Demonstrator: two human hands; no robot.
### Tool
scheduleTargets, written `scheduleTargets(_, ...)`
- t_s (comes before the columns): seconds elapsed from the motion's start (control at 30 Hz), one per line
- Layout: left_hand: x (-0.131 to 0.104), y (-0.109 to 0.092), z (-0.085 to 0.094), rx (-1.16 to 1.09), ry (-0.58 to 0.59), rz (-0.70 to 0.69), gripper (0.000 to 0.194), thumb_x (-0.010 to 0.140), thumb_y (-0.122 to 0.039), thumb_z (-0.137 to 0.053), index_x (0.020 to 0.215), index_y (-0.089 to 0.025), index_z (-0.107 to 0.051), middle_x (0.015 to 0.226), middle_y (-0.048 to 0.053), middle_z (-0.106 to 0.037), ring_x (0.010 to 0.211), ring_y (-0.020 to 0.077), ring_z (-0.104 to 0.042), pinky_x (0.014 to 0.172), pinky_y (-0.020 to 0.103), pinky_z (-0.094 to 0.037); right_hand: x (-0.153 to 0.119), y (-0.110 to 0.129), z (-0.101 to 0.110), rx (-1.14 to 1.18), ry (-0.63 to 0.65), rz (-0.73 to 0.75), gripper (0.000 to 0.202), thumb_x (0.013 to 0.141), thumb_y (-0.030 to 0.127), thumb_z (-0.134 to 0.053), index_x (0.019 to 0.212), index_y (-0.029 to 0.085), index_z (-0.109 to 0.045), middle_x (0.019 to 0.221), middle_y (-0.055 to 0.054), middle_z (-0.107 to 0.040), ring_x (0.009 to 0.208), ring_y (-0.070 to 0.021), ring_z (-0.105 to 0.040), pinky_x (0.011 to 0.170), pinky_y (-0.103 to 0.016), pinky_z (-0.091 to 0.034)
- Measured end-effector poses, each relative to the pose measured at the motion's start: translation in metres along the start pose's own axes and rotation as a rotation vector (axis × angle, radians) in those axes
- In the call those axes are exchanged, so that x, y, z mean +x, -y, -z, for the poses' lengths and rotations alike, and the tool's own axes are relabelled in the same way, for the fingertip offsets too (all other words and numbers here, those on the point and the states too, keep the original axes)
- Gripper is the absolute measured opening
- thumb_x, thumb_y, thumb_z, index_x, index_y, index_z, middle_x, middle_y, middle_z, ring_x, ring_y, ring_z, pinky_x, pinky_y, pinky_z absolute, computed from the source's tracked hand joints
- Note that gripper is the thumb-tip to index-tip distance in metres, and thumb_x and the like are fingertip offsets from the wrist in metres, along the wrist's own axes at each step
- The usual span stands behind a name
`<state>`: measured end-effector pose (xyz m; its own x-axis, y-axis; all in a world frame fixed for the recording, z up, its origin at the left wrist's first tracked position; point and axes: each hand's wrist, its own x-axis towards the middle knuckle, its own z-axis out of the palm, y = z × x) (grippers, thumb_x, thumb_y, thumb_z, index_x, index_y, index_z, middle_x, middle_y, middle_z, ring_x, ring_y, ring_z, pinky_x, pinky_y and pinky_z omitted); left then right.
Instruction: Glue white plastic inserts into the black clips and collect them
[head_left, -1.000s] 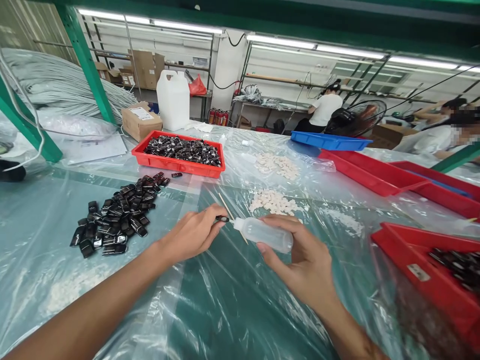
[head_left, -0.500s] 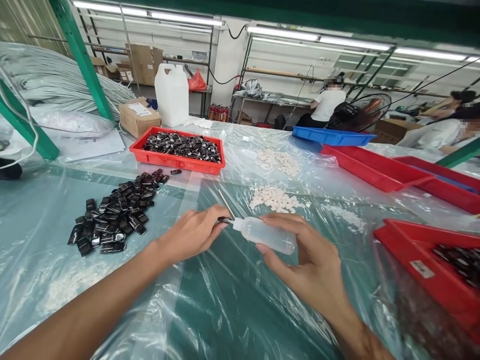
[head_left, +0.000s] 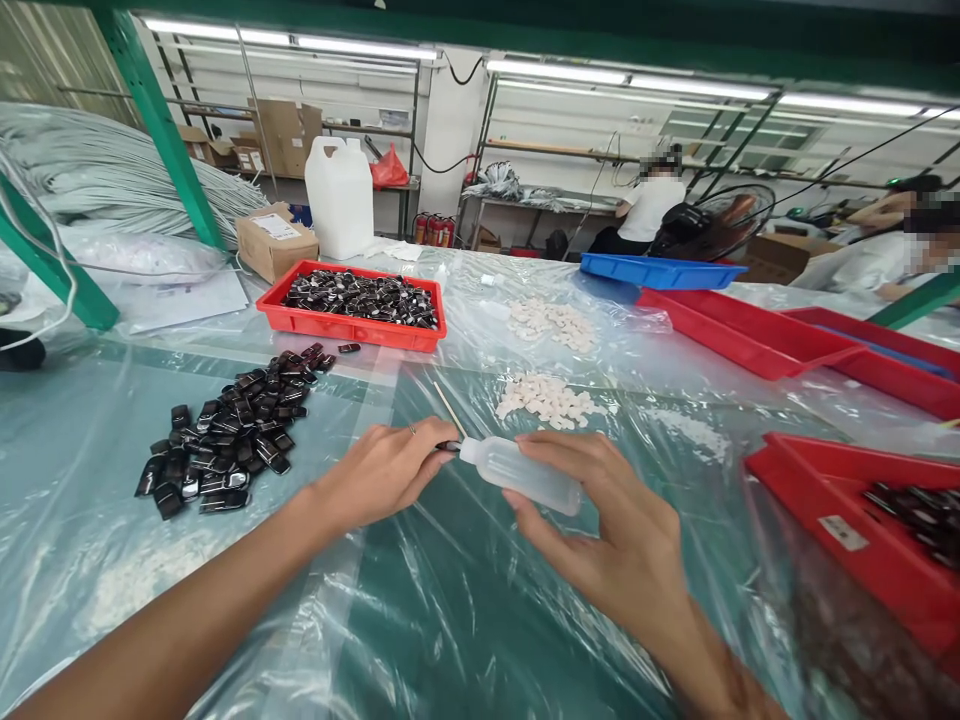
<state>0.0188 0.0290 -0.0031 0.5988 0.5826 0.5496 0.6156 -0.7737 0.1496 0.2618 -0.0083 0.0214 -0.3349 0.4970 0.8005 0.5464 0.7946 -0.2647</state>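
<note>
My left hand (head_left: pixel 397 462) is closed in a pinch around a small black plastic piece (head_left: pixel 448 446), mostly hidden by the fingers. My right hand (head_left: pixel 607 510) grips a translucent squeeze bottle (head_left: pixel 525 472) between thumb and fingers. The bottle lies tilted nearly sideways, its cap end towards the left fingertips and at or against the black piece; I cannot tell if they touch. Just behind the bottle's cap, a thin wooden stick (head_left: pixel 448 406) slants up. Beyond the bottle is a pile of small whitish pieces (head_left: pixel 547 400). Left of my left hand lies a heap of glossy black pieces (head_left: pixel 232 430).
A red tray (head_left: pixel 349 335) full of black pieces stands at the back left, near a white jug (head_left: pixel 340 200) and a cardboard box (head_left: pixel 276 245). On the right are red trays (head_left: pixel 750 335) and a blue tray (head_left: pixel 660 270). Clear plastic sheeting covers the table. People sit in the background.
The camera view has shifted slightly. Both hands keep their holds, with the bottle's cap still close to the black piece.
</note>
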Motion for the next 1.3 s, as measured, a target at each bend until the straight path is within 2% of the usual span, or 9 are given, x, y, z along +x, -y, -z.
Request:
scheduleTargets(0.33,0.0,0.0,0.002,0.009,-0.003,-0.012,0.014,0.111,-0.025,-0.03,0.118,-0.024,-0.042,0.101,0.002,-0.075,0.064,0.0133,-0.07,0.057,0.027,-0.05,-0.001,-0.001,0.002,0.007,0.037,-0.027,0.051,0.08,0.012,-0.074,0.127,0.029,-0.061,0.113,-0.008,-0.073,0.101,-0.0264,-0.071,0.081,-0.043,-0.06)
scheduleTargets(0.63,0.001,0.0,0.0,0.028,0.011,-0.035,0.018,0.108,-0.019,-0.029,0.121,-0.023,-0.041,0.108,0.004,-0.07,0.069,0.0152,-0.069,0.059,0.029,-0.054,0.003,0.001,0.007,-0.003,0.024,0.003,0.051,0.08,0.01,-0.074,0.126,0.031,-0.063,0.109,-0.006,-0.075,0.093,-0.0247,-0.071,0.076,-0.044,-0.057)
scheduleTargets(0.87,0.0,0.0,0.0,0.024,0.004,-0.029,0.018,0.108,-0.019,-0.03,0.12,-0.023,-0.042,0.107,0.005,-0.071,0.071,0.0166,-0.072,0.059,0.03,-0.055,0.0,0.005,0.006,-0.16,0.027,0.086,0.05,0.08,0.011,-0.073,0.126,0.026,-0.061,0.107,-0.009,-0.076,0.091,-0.0253,-0.073,0.074,-0.044,-0.059)
scheduleTargets(1.1,0.002,-0.004,-0.001,0.02,-0.033,-0.034,0.016,0.11,-0.022,-0.028,0.119,-0.023,-0.041,0.101,0.004,-0.072,0.065,0.0167,-0.071,0.055,0.029,-0.053,-0.004,0.01,0.009,-0.358,0.052,0.143,0.057,0.081,0.019,-0.075,0.133,0.03,-0.056,0.109,-0.009,-0.079,0.089,-0.0285,-0.076,0.07,-0.045,-0.06)
scheduleTargets(1.3,0.003,-0.005,0.001,0.058,-0.052,-0.044,0.015,0.109,-0.021,-0.029,0.116,-0.021,-0.043,0.099,0.004,-0.073,0.057,0.0154,-0.068,0.05,0.028,-0.049,-0.002,0.015,0.009,-0.369,0.039,0.144,0.053,0.079,0.018,-0.076,0.127,0.032,-0.061,0.107,-0.006,-0.081,0.083,-0.028,-0.077,0.065,-0.043,-0.059)
